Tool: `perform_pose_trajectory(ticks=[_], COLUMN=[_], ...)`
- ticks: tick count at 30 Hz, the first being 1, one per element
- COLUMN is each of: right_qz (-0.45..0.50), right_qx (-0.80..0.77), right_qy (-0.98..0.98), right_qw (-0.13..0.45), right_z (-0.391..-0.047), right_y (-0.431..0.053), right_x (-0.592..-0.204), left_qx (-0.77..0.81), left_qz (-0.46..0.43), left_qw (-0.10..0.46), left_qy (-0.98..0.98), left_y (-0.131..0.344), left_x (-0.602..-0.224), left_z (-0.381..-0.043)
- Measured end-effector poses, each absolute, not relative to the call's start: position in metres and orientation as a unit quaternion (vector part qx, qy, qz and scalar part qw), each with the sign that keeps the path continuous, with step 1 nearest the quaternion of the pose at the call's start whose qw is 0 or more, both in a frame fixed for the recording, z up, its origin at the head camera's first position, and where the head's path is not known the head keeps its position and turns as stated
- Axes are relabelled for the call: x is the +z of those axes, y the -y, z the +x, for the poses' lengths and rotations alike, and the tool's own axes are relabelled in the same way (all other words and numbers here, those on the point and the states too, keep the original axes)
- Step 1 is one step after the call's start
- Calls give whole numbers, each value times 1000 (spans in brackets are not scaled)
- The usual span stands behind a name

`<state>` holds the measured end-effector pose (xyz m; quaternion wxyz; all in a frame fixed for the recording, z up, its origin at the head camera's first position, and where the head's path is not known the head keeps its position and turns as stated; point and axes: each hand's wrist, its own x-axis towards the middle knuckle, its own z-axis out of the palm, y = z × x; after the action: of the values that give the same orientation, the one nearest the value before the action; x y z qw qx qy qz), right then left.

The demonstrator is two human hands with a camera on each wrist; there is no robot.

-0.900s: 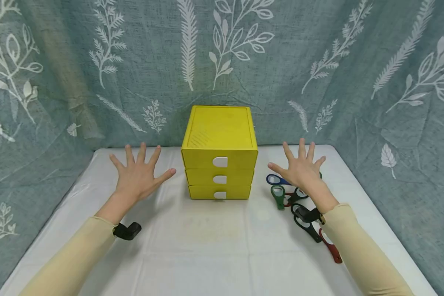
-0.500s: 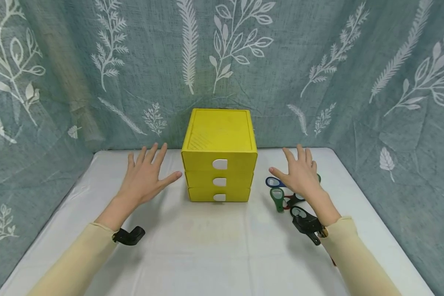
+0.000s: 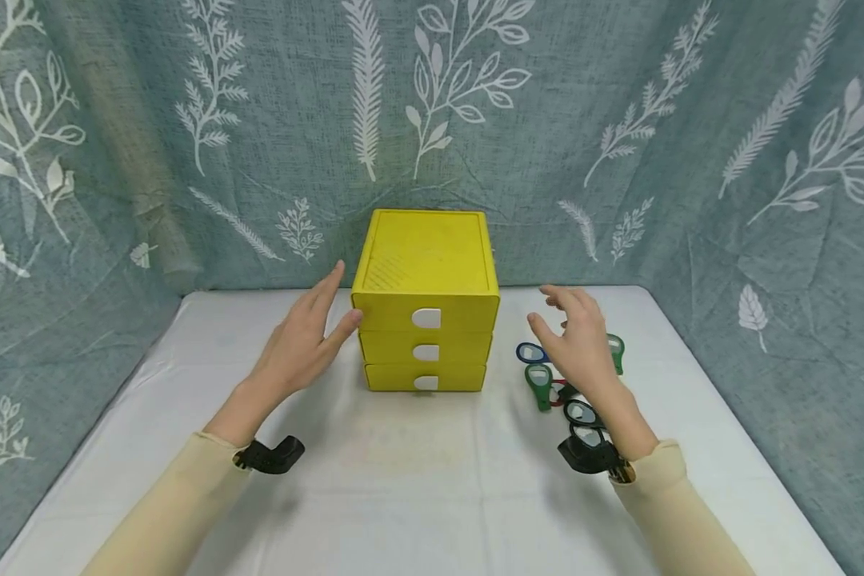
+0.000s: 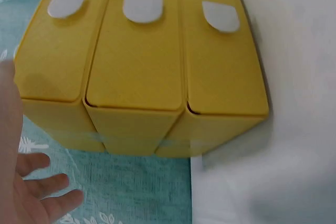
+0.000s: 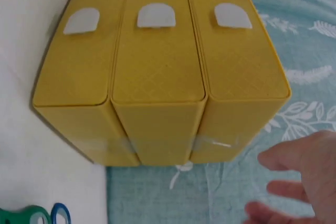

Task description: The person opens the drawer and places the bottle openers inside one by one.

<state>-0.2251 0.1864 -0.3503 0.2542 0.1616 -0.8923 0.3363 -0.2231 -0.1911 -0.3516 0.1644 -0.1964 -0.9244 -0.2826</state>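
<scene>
A yellow three-drawer box (image 3: 425, 312) with white tab handles stands at the back middle of the table, all its drawers closed. My left hand (image 3: 298, 340) is beside its left side, fingers extended and thumb tip overlapping the front left edge in the head view. On the other side, my right hand (image 3: 579, 340) hovers over several scissors, fingers slightly bent and holding nothing. Green-handled scissors (image 3: 539, 386) and blue-handled scissors (image 3: 531, 353) show left of that hand. Black-handled scissors (image 3: 582, 414) lie nearer, partly behind the wrist camera.
A white cloth covers the table (image 3: 403, 512). Behind and at both sides hangs a green-grey curtain (image 3: 274, 120) with white leaf prints. Another green handle (image 3: 615, 352) shows right of the right hand. A black camera (image 3: 270, 454) sits on the left wrist.
My left hand has moved right to the box and turned its palm inward. The right hand has also turned inward, its spread fingers drawing together and bending. The box has stayed put.
</scene>
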Motion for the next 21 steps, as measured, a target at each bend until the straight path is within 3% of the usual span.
perform_pose_trajectory(ticks=[6, 11, 21], right_qz=[236, 270, 238], right_qx=[371, 439, 580], right_qy=[844, 799, 760], right_qw=[307, 309, 171], right_z=[-218, -212, -198], right_y=[-175, -163, -132], right_x=[-356, -359, -359], left_qx=[-424, -472, -530], left_qz=[-168, -157, -151], left_qw=[118, 93, 60], left_qy=[882, 863, 832], left_y=[186, 178, 174], left_x=[-344, -339, -335], left_z=[-232, -240, -248])
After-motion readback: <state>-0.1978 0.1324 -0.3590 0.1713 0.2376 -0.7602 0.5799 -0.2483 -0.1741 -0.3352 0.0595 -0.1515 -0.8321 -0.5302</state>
